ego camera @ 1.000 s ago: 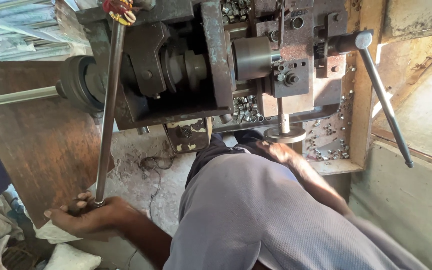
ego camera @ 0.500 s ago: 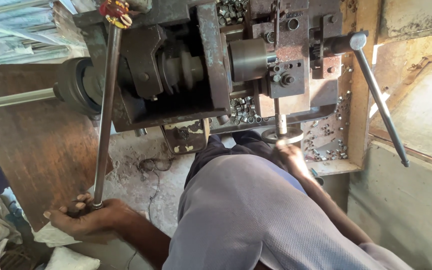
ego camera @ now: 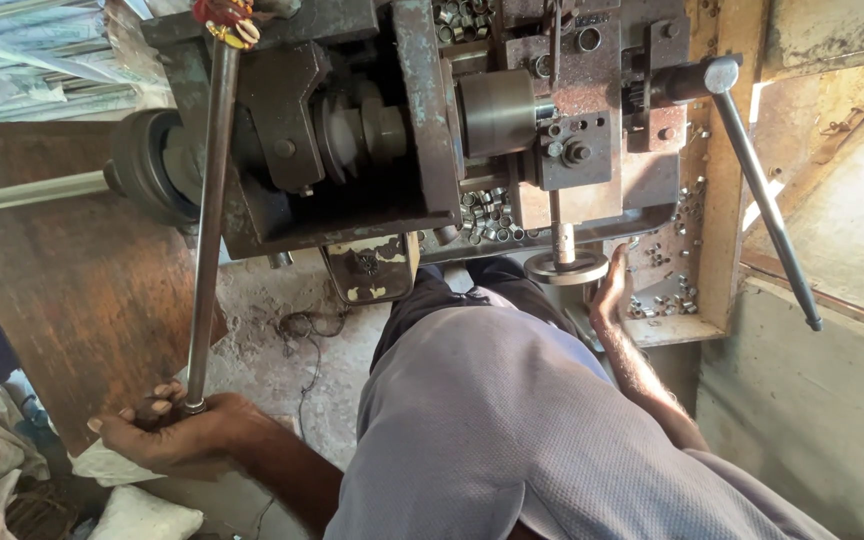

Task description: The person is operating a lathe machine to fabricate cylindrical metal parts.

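My left hand (ego camera: pixel 174 432) grips the lower end of a long steel lever (ego camera: pixel 208 220) that runs up to the top of a dark, greasy metal-working machine (ego camera: pixel 372 130). My right hand (ego camera: pixel 612 288) rests with fingers apart against the edge of a small round handwheel (ego camera: pixel 566 267) under the machine's tool slide, beside the tray. Small metal ring parts (ego camera: pixel 492 212) lie heaped under the chuck (ego camera: pixel 497 112). My grey-trousered lap fills the lower middle.
A second long lever with a round knob (ego camera: pixel 764 195) slants down at the right. A wooden tray edge (ego camera: pixel 712 200) holds scattered small metal pieces. A steel bar (ego camera: pixel 27 192) sticks out left of the machine. White sacks (ego camera: pixel 142 512) lie on the floor.
My right hand has slid from the handwheel's underside to its right edge. The left hand keeps its hold on the lever, which has barely moved.
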